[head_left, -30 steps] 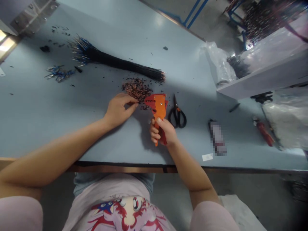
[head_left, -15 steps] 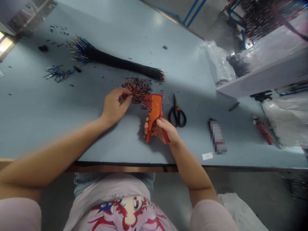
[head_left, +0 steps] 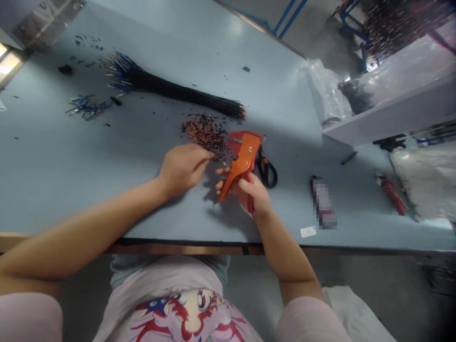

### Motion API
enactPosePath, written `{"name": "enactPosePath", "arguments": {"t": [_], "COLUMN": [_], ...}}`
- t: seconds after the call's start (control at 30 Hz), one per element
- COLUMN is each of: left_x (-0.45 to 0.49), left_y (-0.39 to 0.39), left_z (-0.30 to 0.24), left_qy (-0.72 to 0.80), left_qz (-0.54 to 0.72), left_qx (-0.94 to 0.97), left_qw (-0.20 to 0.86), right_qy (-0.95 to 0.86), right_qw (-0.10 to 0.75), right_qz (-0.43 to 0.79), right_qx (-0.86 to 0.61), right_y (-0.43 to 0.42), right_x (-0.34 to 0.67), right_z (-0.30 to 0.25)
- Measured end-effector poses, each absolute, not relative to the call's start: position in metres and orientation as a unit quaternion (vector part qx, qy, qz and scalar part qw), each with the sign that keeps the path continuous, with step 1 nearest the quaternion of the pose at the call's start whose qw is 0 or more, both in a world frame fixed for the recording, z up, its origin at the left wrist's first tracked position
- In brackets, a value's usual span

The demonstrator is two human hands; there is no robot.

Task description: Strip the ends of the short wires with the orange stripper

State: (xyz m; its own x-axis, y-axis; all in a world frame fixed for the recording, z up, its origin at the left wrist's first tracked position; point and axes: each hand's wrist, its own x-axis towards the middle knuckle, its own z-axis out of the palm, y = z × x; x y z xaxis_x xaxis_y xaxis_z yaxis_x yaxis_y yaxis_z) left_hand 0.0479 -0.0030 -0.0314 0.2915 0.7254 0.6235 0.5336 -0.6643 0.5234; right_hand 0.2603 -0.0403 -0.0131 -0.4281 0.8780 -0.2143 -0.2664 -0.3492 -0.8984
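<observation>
My right hand [head_left: 251, 194] grips the handles of an orange wire-stripping tool [head_left: 243, 158], lifted and tilted with its jaws up and to the right, handles spread. My left hand [head_left: 183, 167] rests on the table just left of the tool, fingers curled together in a pinch at the near edge of a small pile of copper-ended wire pieces [head_left: 204, 131]; what it pinches is too small to see. A long bundle of black wires [head_left: 178, 92] with blue and silver ends lies behind the pile.
Black scissors [head_left: 268, 172] lie partly behind the tool. Loose blue-ended bits [head_left: 85, 106] lie far left. To the right are a blurred small object [head_left: 323, 203], a red-handled tool [head_left: 392, 194], plastic bags [head_left: 326, 92] and a raised white shelf [head_left: 388, 114]. The table edge [head_left: 178, 244] runs near me.
My right hand lifted the tool off the pile and swung it to the right, handles opening. My left hand drew back from the pile and moved slightly right, still pinched.
</observation>
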Motion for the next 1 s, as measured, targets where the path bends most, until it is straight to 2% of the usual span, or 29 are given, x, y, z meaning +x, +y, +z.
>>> {"name": "enactPosePath", "arguments": {"t": [0.1,0.2,0.27,0.33,0.4,0.47,0.6,0.73,0.87,1.0], "left_x": [0.039,0.035,0.035,0.037,0.040,0.042,0.040,0.039,0.046,0.056], "left_y": [0.014,0.023,0.023,0.020,0.017,0.017,0.023,0.022,0.009,-0.005], "left_z": [-0.038,-0.043,-0.045,-0.046,-0.048,-0.049,-0.050,-0.044,-0.038,-0.035], "left_qy": [0.497,0.507,0.497,0.490,0.485,0.473,0.462,0.482,0.469,0.440], "left_qz": [0.536,0.584,0.543,0.452,0.377,0.369,0.461,0.529,0.552,0.563], "left_qx": [0.673,0.602,0.612,0.670,0.734,0.768,0.743,0.693,0.683,0.684], "left_qw": [0.109,0.199,0.288,0.325,0.289,0.223,0.145,0.091,0.100,0.146], "right_qy": [-0.428,-0.430,-0.425,-0.414,-0.403,-0.393,-0.360,-0.363,-0.379,-0.383], "right_qw": [0.447,0.499,0.518,0.526,0.532,0.539,0.539,0.476,0.412,0.381], "right_qz": [0.680,0.627,0.599,0.581,0.571,0.572,0.625,0.701,0.739,0.762], "right_qx": [-0.393,-0.417,-0.439,-0.463,-0.477,-0.478,-0.435,-0.387,-0.374,-0.356], "right_y": [-0.040,-0.040,-0.039,-0.038,-0.034,-0.030,-0.022,-0.021,-0.033,-0.046], "right_x": [0.262,0.264,0.264,0.265,0.266,0.267,0.269,0.267,0.258,0.249], "right_z": [-0.008,-0.007,-0.010,-0.013,-0.016,-0.018,-0.022,-0.025,-0.025,-0.023]}}
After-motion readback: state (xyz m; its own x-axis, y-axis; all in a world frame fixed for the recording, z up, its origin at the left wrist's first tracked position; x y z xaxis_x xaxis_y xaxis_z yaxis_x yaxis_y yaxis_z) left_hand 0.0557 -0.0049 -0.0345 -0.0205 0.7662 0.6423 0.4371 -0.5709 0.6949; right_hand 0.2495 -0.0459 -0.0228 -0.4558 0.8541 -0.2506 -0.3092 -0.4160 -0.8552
